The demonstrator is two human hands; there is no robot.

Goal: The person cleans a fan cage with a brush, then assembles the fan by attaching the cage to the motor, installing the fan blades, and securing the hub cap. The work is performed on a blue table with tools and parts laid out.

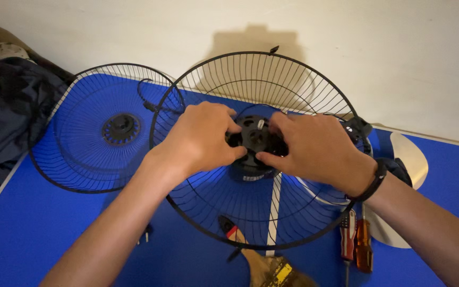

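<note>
A round black wire fan guard (272, 74) stands tilted in the middle, mounted on a black motor hub (256, 137) with a small metal shaft at its centre. My left hand (200, 139) grips the hub's left side and my right hand (314, 146) grips its right side, fingers curled on the black ring around the shaft. A dark band is on my right wrist. A second wire guard (88, 154) with a black centre disc lies flat on the blue table (33, 234) to the left.
Two screwdrivers (356, 242), one red and one orange, lie at the right front. A wooden-handled brush (264, 263) lies at the front. A pale fan blade (413, 159) shows at right. Dark clothes (6, 106) are piled at the left. A pale wall is behind.
</note>
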